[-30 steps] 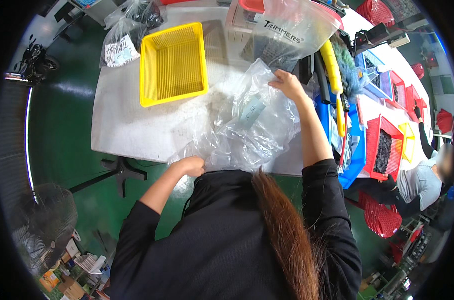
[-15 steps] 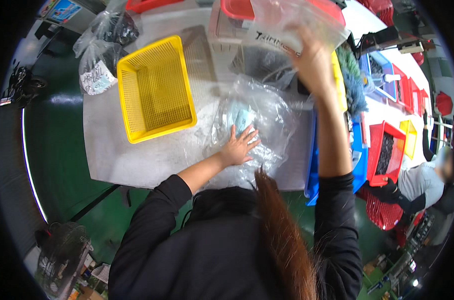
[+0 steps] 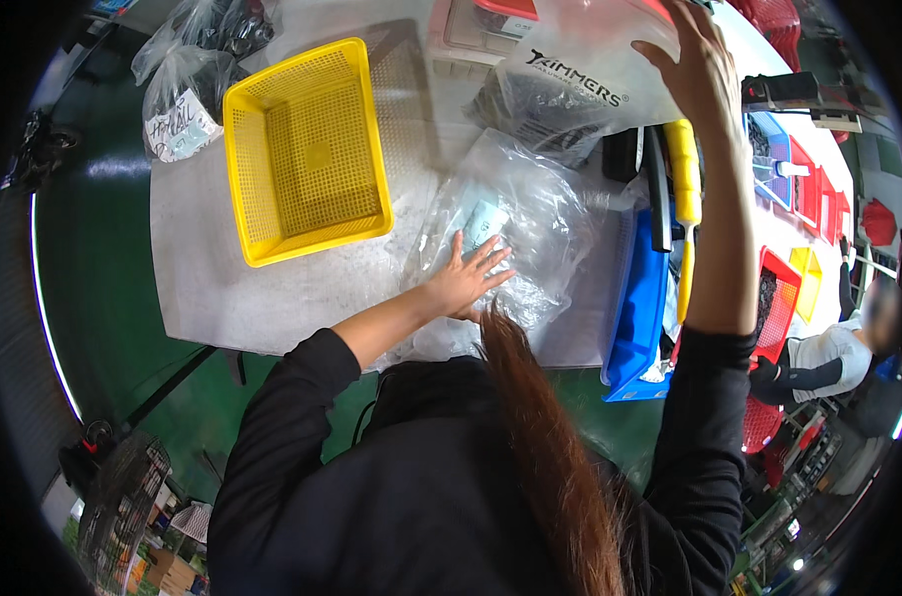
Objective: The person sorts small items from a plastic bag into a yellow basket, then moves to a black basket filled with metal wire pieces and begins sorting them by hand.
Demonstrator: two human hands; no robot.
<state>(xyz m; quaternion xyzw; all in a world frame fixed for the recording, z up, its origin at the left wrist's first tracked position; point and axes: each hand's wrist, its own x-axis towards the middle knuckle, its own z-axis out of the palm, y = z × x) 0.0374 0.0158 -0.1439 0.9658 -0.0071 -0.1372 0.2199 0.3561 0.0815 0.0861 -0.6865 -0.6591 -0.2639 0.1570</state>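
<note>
The left hand [image 3: 463, 283], a second ago pinching the lower-left edge of the clear bag [image 3: 538, 260], now lies spread on it near the centre of the frame. The right hand [image 3: 702, 74] has gone from that bag's upper edge, passing over the printed bag [image 3: 560, 94], to the upper right of the frame, thumb apart from fingers. The clear bag reaches less far left, and the yellow basket [image 3: 317, 154] appears farther left as the view shifts.

Basket [image 3: 317, 154] on table [image 3: 212, 278], bag [image 3: 542, 238] right of it under left hand [image 3: 459, 282], bin [image 3: 641, 313] farther right
</note>
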